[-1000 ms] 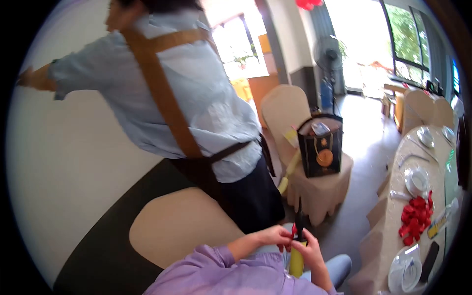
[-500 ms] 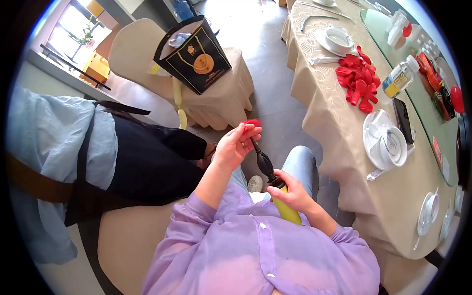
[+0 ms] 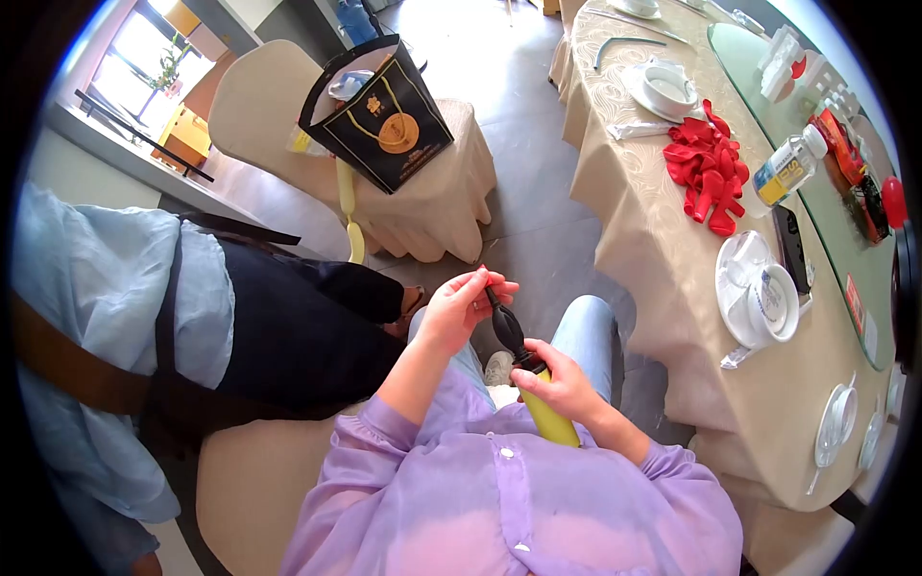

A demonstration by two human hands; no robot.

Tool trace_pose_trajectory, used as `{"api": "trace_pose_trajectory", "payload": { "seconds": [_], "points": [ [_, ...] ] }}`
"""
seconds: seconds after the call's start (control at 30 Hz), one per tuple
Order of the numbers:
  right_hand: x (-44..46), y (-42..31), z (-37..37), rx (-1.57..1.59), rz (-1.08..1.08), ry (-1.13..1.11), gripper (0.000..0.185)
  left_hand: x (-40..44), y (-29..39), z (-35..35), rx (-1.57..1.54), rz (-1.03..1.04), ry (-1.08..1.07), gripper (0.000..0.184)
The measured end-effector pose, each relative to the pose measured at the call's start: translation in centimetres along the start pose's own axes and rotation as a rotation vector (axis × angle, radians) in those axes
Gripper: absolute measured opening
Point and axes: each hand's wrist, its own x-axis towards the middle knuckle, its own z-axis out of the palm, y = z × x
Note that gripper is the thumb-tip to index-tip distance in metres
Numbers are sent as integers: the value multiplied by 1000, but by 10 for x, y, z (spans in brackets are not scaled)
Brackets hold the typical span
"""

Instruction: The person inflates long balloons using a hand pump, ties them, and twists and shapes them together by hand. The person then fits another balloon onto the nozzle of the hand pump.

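My right hand (image 3: pixel 562 386) is wrapped round the yellow body of a hand pump (image 3: pixel 549 418), which points up and to the left over my lap. At the pump's black nozzle, the fingers of my left hand (image 3: pixel 460 309) are pinched on a small red balloon (image 3: pixel 486 273). Most of that balloon is hidden by the fingers. On the table to the right lies a heap of flat red balloons (image 3: pixel 708 171).
A person in an apron (image 3: pixel 115 278) stands close on the left. A chair (image 3: pixel 264 101) ahead bears a black bag (image 3: pixel 389 120). On the table's cloth (image 3: pixel 624 206) are wrapped dishes (image 3: pixel 768 302), a phone (image 3: pixel 790 248) and a bottle (image 3: pixel 789 168).
The view has swung down and right from the standing person. Since the previous frame, my left hand has come lower, and less of the red balloon shows at the nozzle.
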Motion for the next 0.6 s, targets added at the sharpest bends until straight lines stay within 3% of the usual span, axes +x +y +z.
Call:
{"api": "trace_pose_trajectory", "payload": {
  "seconds": [0.6],
  "points": [
    [0, 8, 8, 341, 9, 69, 40, -12, -32, 25, -173, -81, -161, 24]
  ]
}}
